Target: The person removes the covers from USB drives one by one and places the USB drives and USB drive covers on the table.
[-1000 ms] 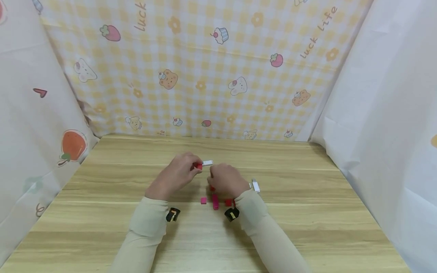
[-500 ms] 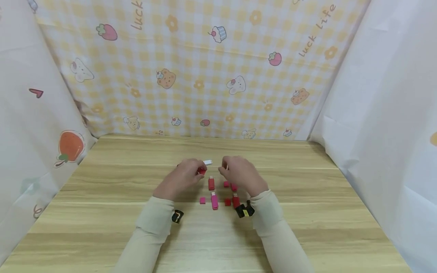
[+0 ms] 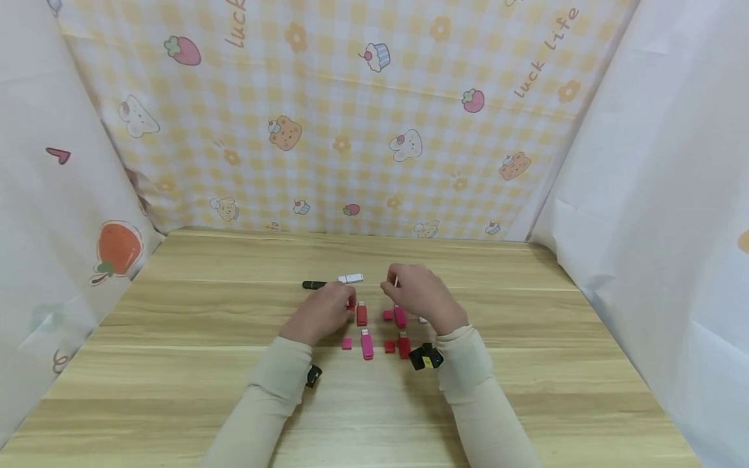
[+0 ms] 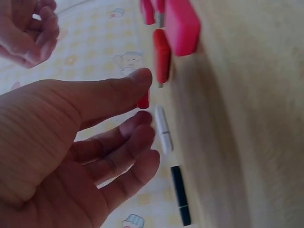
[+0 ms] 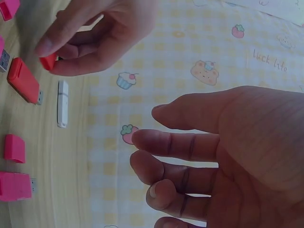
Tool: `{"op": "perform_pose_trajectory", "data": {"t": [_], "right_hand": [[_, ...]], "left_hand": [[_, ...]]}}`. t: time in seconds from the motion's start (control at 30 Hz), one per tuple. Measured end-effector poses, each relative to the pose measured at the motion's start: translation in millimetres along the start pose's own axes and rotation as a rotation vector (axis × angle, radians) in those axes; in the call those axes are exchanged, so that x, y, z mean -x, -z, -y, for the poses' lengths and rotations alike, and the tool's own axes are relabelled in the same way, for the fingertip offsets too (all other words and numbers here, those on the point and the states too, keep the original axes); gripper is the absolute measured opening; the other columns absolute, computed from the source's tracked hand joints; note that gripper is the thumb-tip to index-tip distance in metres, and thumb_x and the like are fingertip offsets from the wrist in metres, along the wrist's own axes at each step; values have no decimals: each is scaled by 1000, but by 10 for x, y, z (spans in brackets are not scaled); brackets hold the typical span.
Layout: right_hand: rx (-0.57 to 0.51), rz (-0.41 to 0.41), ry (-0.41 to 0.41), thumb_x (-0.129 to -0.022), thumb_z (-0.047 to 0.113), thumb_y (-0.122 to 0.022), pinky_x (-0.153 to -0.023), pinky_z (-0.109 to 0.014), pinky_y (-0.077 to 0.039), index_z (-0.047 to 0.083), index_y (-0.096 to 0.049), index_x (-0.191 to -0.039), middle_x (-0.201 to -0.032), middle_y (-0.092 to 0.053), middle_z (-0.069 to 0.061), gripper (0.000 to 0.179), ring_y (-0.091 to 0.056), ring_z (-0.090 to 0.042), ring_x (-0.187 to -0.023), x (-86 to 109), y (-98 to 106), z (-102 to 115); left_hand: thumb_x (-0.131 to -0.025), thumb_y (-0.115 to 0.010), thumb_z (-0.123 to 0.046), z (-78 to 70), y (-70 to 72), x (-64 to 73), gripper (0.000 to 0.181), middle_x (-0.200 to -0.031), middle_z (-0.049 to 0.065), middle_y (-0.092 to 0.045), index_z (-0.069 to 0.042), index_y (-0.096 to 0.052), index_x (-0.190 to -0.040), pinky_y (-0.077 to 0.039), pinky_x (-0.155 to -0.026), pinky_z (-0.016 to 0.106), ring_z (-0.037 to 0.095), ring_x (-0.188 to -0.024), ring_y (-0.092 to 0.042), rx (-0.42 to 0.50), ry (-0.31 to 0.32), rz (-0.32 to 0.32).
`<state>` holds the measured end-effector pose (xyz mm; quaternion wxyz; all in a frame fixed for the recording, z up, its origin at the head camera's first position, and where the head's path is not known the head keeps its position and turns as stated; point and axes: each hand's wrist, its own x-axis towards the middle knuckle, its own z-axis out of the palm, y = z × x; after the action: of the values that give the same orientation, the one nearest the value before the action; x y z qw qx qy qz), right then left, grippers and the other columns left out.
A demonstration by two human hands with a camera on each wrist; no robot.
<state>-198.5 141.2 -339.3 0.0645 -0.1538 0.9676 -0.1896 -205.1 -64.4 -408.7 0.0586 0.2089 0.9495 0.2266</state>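
My left hand (image 3: pixel 323 311) pinches a small red USB stick cap (image 5: pixel 48 61) between thumb and fingers, low over the table. Just right of it in the head view lies an uncapped red USB stick (image 3: pixel 362 316), its metal plug pointing away from me. My right hand (image 3: pixel 422 294) hovers over the table with fingers loosely bent and nothing in them. Below it are a pink USB stick (image 3: pixel 400 316) and its pink cap (image 3: pixel 387 316). Nearer to me lie another pink stick (image 3: pixel 367 346) with a pink cap (image 3: pixel 347 344), and a red stick (image 3: pixel 404 346) beside a red cap (image 3: pixel 389 347).
Farther back, a white USB stick (image 3: pixel 351 279) and a black USB stick (image 3: pixel 314 285) lie on the wooden table (image 3: pixel 526 390). A white piece (image 3: pixel 422 320) shows partly from behind the right hand. A patterned curtain (image 3: pixel 351 175) stands along the back edge.
The right hand has lifted off the red stick and moved right, leaving the stick uncovered. With the red cap, the left hand has come nearer to me, uncovering the black stick.
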Motion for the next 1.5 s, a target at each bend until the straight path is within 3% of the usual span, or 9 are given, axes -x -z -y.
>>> {"op": "perform_pose_trajectory", "data": {"t": [0.3, 0.63, 0.93, 1.17, 1.33, 1.5], "right_hand": [[-17, 13, 3, -108, 26, -66, -57, -27, -44, 8, -73, -106, -72, -65, 0, 19, -52, -14, -59, -1, -4, -6], [-9, 8, 15, -108, 25, -67, -56, -26, -43, 8, -74, -105, -73, -65, 0, 19, -52, -14, -59, 4, -9, -15], [-8, 8, 23, -108, 25, -66, -56, -26, -43, 8, -74, -103, -74, -65, 0, 19, -52, -14, -59, -2, -8, -33], [-2, 13, 22, -108, 25, -66, -57, -27, -44, 8, -74, -103, -76, -65, 0, 19, -52, -14, -60, -15, -19, -45], [-8, 22, 11, -108, 25, -67, -57, -26, -44, 8, -74, -104, -75, -64, 0, 19, -51, -14, -59, -21, -31, -51], [-2, 28, 6, -108, 25, -67, -57, -26, -44, 8, -74, -104, -74, -64, 0, 18, -51, -13, -60, -34, -42, -53]], "left_hand": [[-97, -78, -3, 49, -97, -31, 7, -90, 6, -67, -3, -72, -95, -57, -76, 34, 19, -80, -59, 55, 20, 19], [-98, -77, -2, 31, -107, -23, 8, -88, 7, -65, -2, -70, -93, -56, -75, 34, 20, -81, -58, 42, 32, 30], [-98, -77, -2, 20, -63, -9, 5, -93, 9, -67, -1, -72, -100, -57, -76, 33, 20, -82, -60, 74, 66, 58], [-104, -72, -9, 53, 22, -37, 14, -104, 11, -69, -1, -73, -115, -56, -78, 33, 22, -87, -61, 140, 149, 70], [-106, -68, -10, 72, 116, -119, 16, -104, 13, -66, 2, -71, -116, -55, -78, 34, 22, -86, -60, 86, 120, 35], [-105, -70, -11, 100, 225, -214, 17, -108, 13, -67, 2, -72, -117, -59, -86, 38, 23, -90, -60, -2, 82, -7]]}}
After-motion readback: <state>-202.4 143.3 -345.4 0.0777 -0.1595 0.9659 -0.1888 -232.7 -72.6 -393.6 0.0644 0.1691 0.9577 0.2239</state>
